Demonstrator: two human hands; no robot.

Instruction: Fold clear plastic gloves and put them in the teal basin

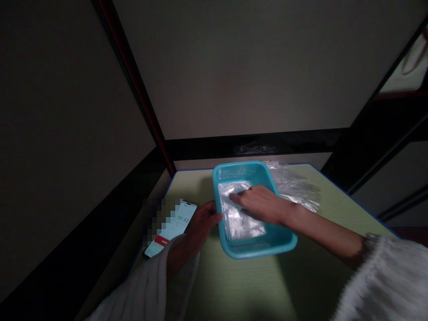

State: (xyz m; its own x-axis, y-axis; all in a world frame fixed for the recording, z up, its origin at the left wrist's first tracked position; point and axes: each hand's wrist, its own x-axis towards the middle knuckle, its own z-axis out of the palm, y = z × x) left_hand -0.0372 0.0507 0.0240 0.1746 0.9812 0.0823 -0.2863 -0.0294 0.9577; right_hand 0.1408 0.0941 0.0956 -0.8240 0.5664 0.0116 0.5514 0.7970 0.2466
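Observation:
A turquoise plastic basin is at the middle of the view, over the table. My left hand grips its left rim, the thumb over the edge and the fingers outside. Flat inside the basin lies a clear plastic bag, shiny and slightly wrinkled. My right hand reaches in over the basin's right side, its index finger stretched out onto the clear plastic. The other right fingers are curled and partly hidden beneath the hand; nothing shows in their grasp.
Crumpled clear plastic lies on the light green table behind and right of the basin. A smartphone with a lit screen rests left of my left hand. Panelled walls close in the table's far side.

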